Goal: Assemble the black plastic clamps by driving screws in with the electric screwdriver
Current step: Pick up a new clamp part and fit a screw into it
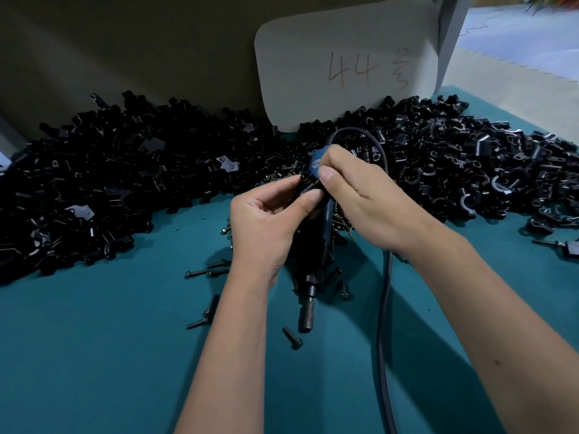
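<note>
**Both hands on one clamp**

The left hand [266, 220] and right hand [354, 189] pinch a clamp [308, 183] between curled fingers, mid-scene – above the screwdriver [313, 245] lying on the teal mat [109, 339]. Screws [206, 272] lie scattered near it.

1. The near part of the table [94, 355] is bare teal cloth on the left, open for a hand to pass.
2. A long heap of black clamp parts [109, 183] blocks the far left and centre; a second heap [470, 158] fills the far right.
3. Loose screws [206, 272] lie scattered in the middle ground.
4. The electric screwdriver [313, 270] lies beneath the hands, and its cable [383, 324] runs toward the near edge, dividing the right side.
5. A propped card [344, 64] closes off the back.
</note>
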Demonstrator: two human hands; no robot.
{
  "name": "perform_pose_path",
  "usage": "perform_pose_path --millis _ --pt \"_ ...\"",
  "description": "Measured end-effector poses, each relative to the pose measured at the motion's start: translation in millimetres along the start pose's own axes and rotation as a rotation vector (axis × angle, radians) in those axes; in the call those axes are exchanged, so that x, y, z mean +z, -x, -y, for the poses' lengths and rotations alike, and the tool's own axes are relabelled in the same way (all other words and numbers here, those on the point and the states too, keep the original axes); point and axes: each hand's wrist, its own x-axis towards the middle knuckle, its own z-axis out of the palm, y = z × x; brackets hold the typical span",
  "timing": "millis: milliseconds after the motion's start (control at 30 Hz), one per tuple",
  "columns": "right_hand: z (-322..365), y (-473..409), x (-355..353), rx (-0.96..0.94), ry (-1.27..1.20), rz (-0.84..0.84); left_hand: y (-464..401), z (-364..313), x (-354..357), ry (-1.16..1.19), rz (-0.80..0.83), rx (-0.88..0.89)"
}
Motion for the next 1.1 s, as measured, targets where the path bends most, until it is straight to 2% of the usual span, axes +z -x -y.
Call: perform_pose_path --millis 100,200,333,433,500,633,700,833,967,1100 --pt "3.9 0.0 9.0 -0.003 0.002 -0.008 1.1 -1.1 -3.5 -0.031 -0.022 0.001" --pt "8.4 -1.1 15.3 -0.008 0.039 -0.107 1.4 -3.4 -4.6 -0.056 -0.012 0.021" --pt "17.1 -4.1 22.5 0.183 0.054 -0.255 -0.5 -4.3 -4.8 -0.118 0.037 0.068" --pt "20.1 -4.2 21.2 0.302 0.02 -0.241 -1.8 -1.5 -6.4 -0.168 -0.002 0.042" --pt "23.2 -4.5 14.8 0.279 0.101 -0.113 -4.8 2.6 -8.8 -0.182 -0.075 0.007" --pt "50.2 1.5 11.7 0.091 0.326 0.5 -11.3 3.0 -16.4 -0.084 -0.323 -0.14" --pt "67.9 9.3 18.6 0.017 0.457 0.728 -10.8 -1.7 -20.2 0.067 -0.349 -0.227" --pt "89.8 19.9 42.3 -0.011 0.762 0.774 -8.1 -9.2 -24.3 0.209 -0.323 -0.348" --pt "94.5 24.0 59.7 0.033 0.71 0.8 -7.3 -12.1 -26.5 0.318 -0.299 -0.403" --pt "84.6 23.2 53.9 0.009 0.628 0.845 -7.6 -10.5 -24.2 0.321 -0.258 -0.402"
